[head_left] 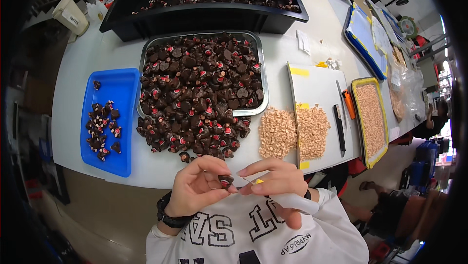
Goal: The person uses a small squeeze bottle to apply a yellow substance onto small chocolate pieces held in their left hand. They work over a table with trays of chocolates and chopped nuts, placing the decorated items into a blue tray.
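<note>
In front of my chest, my left hand [195, 186] pinches a small dark brown figure piece [225, 180] with a red and pink part between thumb and fingers. My right hand [279, 182] is wrapped around a white squeeze bottle [298, 204] with a yellow nozzle and thin needle tip, which points toward the brown piece. Just beyond my hands, many similar brown pieces [200, 83] fill a metal tray [265, 88] and spill over its near side. Small beige pieces [278, 132] lie in a pile beyond my right hand.
A blue tray [129, 117] at the left holds some brown pieces. A large black bin [204, 20] stands at the back. Right of the beige pile lie a white board [321, 88], a black pen-like tool [339, 130], an orange-handled cutter [348, 104] and a yellow-edged tray [357, 112].
</note>
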Tool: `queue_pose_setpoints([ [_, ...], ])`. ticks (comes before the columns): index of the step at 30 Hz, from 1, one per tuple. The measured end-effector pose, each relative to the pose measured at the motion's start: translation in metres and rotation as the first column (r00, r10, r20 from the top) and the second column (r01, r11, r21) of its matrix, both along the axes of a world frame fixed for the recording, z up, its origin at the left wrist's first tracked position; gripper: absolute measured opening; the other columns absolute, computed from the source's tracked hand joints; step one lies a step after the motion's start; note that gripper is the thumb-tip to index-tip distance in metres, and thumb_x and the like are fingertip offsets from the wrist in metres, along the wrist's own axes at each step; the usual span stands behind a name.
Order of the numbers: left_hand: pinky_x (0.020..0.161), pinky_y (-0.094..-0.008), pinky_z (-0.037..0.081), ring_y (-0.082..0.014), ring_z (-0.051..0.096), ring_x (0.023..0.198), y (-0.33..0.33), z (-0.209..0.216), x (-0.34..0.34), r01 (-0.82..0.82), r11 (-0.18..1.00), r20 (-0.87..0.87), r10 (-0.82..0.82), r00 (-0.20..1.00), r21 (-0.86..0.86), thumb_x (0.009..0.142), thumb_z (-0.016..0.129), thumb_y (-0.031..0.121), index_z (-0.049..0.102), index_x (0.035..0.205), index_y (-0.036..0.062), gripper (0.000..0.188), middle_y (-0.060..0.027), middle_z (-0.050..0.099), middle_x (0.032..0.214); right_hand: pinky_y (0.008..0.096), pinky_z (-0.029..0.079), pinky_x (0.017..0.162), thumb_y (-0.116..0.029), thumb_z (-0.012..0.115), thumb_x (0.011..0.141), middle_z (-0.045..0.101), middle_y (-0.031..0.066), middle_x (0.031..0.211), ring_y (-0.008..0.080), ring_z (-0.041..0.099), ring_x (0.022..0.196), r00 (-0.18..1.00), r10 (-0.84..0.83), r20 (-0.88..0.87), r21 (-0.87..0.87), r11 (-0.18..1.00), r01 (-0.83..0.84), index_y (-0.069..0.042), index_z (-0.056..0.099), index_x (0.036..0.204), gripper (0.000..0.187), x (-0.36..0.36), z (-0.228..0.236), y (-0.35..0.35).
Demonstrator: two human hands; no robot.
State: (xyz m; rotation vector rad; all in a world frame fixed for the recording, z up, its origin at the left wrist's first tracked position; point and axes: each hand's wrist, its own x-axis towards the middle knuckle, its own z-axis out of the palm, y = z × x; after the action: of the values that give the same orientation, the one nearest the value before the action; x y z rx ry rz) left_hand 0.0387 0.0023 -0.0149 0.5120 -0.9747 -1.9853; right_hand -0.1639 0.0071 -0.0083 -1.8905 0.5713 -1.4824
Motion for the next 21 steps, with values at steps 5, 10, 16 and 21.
queue_pose_setpoints([
  [5,0.083,-0.0318,0.050,-0.0199,0.058,0.095,0.0007,0.0023,0.0001,0.003,1.000,0.104,-0.004,0.995,0.009,0.073,0.059,-0.016,0.048,0.110,-0.0073,0.039,-0.0149,0.049,0.113,0.0379,0.055,0.051,-0.061,0.025,0.088,0.063,0.0176,0.066,0.0380,0.063,0.079,0.998,-0.031,0.049,0.156,0.987,0.023,0.007,0.054,0.094,0.075,0.0054,-0.0023,0.0051],
  [10,0.084,-0.0317,0.050,-0.0191,0.059,0.095,0.0069,0.0005,0.0013,0.001,0.979,0.023,-0.006,1.000,0.203,0.072,0.061,-0.015,0.048,0.110,-0.0084,0.040,-0.0155,0.057,0.106,0.0374,0.054,0.049,-0.053,0.024,0.091,0.062,0.0178,0.063,0.0386,0.064,0.076,1.000,-0.017,0.022,0.127,0.992,0.014,0.008,0.055,0.089,0.068,0.0044,-0.0019,0.0024],
  [16,0.082,-0.0328,0.050,-0.0200,0.060,0.093,0.0062,-0.0034,0.0024,0.027,0.992,0.007,-0.028,1.000,0.127,0.072,0.062,-0.014,0.048,0.110,-0.0086,0.040,-0.0171,0.057,0.106,0.0340,0.055,0.061,-0.044,0.034,0.090,0.064,0.0205,0.084,0.0321,0.065,0.077,0.999,0.044,-0.019,0.145,0.989,-0.041,0.007,0.058,0.093,0.057,-0.0011,0.0012,0.0025],
  [21,0.082,-0.0331,0.050,-0.0206,0.060,0.093,0.0064,-0.0032,0.0034,0.019,0.995,0.038,-0.023,0.999,0.096,0.073,0.061,-0.015,0.048,0.110,-0.0085,0.040,-0.0177,0.057,0.105,0.0341,0.055,0.059,-0.043,0.036,0.091,0.063,0.0222,0.084,0.0324,0.065,0.075,0.999,0.030,-0.022,0.128,0.991,-0.027,0.008,0.058,0.090,0.056,0.0018,0.0016,0.0005],
])
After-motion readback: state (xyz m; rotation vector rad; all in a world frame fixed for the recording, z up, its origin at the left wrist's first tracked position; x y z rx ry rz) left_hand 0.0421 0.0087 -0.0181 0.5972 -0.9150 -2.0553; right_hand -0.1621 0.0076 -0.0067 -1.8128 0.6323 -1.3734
